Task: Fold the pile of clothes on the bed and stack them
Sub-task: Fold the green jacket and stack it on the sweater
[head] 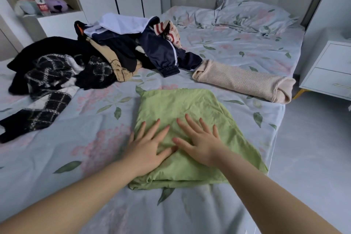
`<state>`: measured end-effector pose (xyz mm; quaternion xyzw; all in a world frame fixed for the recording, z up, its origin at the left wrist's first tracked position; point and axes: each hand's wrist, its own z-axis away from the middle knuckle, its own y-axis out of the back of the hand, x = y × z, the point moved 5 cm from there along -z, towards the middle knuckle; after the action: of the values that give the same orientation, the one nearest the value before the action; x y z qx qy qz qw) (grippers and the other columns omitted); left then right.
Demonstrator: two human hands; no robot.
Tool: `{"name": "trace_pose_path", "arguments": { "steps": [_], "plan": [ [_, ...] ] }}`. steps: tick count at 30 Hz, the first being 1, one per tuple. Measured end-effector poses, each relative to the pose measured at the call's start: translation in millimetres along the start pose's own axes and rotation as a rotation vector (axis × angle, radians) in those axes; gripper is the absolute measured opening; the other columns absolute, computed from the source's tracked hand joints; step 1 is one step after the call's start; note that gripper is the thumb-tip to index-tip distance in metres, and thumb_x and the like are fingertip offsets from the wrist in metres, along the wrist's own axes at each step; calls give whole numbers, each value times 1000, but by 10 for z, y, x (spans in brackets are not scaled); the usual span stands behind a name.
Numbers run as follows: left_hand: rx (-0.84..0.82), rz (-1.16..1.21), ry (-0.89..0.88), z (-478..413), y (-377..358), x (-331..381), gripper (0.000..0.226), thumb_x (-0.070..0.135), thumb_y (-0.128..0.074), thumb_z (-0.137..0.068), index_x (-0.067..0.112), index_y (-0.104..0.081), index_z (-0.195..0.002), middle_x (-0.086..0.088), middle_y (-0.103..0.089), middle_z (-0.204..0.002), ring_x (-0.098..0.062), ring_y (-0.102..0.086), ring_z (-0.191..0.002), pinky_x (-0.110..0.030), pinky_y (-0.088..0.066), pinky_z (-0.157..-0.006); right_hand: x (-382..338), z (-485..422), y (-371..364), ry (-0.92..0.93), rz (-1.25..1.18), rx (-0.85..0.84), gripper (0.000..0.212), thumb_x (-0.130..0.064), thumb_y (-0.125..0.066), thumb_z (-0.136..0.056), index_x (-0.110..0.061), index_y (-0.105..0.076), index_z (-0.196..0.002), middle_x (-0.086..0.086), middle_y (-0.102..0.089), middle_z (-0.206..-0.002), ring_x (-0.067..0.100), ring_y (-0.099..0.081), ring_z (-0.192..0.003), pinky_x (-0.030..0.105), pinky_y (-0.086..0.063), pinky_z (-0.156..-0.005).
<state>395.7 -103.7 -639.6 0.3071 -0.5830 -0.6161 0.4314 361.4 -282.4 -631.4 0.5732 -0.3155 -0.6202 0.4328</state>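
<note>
While both hands lie flat with fingers spread and grasp nothing, the left hand (147, 148) and right hand (200, 141) press on the folded light-green cotton garment (190, 104) at the near right of the floral-sheeted bed (85, 186). This looks like smoothing a finished fold. Next it likely needs stacking with the folded beige ribbed knit (241, 80) further right, before drawing from the unfolded dark pile of clothes (91, 59) at the far left.
</note>
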Motion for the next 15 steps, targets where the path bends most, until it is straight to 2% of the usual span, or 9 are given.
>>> {"name": "trace_pose_path", "arguments": {
  "steps": [2,4,8,10,12,13,15],
  "plan": [
    [21,-55,-3,28,-87,7,76,77,-24,-86,54,12,-149,18,20,-161,-25,17,-150,-55,-5,-121,-8,38,-140,-5,57,-13,92,-95,-9,-64,-59,4,-148,-23,12,-161,23,14,-151,55,10,-118],
    [85,-91,7,44,-134,5,79,78,-28,-85,54,12,-148,17,16,-162,-26,14,-151,-54,-9,-121,19,67,-207,6,146,29,103,-100,-1,-55,-57,4,-149,-22,11,-162,23,14,-151,55,7,-119],
    [182,-42,22,97,-137,24,86,88,-16,-74,53,0,-150,17,11,-163,-23,11,-151,-52,-16,-120,16,119,-239,39,229,96,106,-100,-2,-54,-55,3,-150,-21,10,-162,24,12,-152,55,3,-120],
    [219,176,10,112,-110,12,91,89,-23,-70,50,-12,-151,18,12,-162,-18,11,-150,-46,-13,-122,19,150,-215,54,172,90,103,-100,-8,-57,-55,2,-150,-21,10,-162,23,10,-152,53,2,-120],
    [308,621,78,100,-6,-80,89,82,-45,-70,44,-28,-149,12,0,-162,-10,0,-149,-32,-12,-119,59,156,-72,26,-13,144,98,-96,-15,-63,-54,-3,-150,-18,4,-163,23,5,-152,49,-1,-121],
    [386,789,153,84,52,-172,87,76,-56,-71,39,-36,-147,3,-13,-159,-10,-10,-147,-27,-15,-115,118,147,48,-24,-108,225,93,-91,-21,-69,-51,-10,-152,-13,-5,-164,24,-2,-151,48,-5,-121],
    [501,886,339,43,133,-393,84,61,-74,-74,25,-44,-144,-10,-34,-145,-18,-27,-138,-28,-24,-111,343,149,324,-203,-160,450,77,-76,-38,-85,-38,-28,-152,2,-26,-159,30,-22,-145,45,-17,-119]
  ]
}}
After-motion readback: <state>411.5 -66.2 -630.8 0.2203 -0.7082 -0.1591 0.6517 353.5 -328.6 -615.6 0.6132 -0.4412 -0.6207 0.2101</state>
